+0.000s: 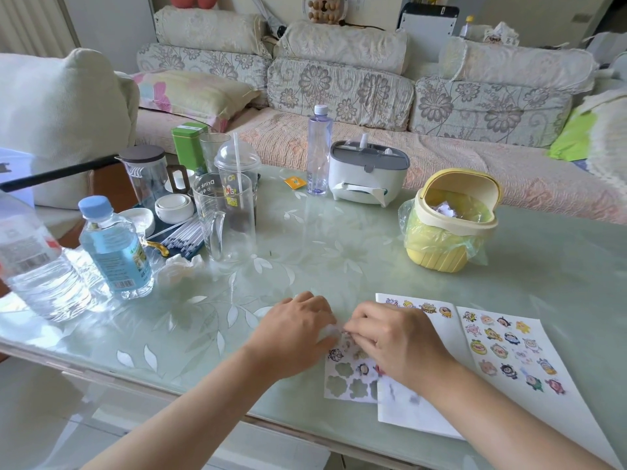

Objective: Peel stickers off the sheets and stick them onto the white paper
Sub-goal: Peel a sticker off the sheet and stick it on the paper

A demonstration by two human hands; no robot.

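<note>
Head view — stickers (pixel 478 347) on glass table (pixel 339 239) — floral sofa (pixel 339 86) behind

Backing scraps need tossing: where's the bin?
Head view, right of centre on the table: the bin stands beyond the sticker sheets, just right of the white tissue box.

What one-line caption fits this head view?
Left hand and right hand meet over a partly peeled sticker sheet on the glass table, beside white paper and a fuller sticker sheet.
</note>
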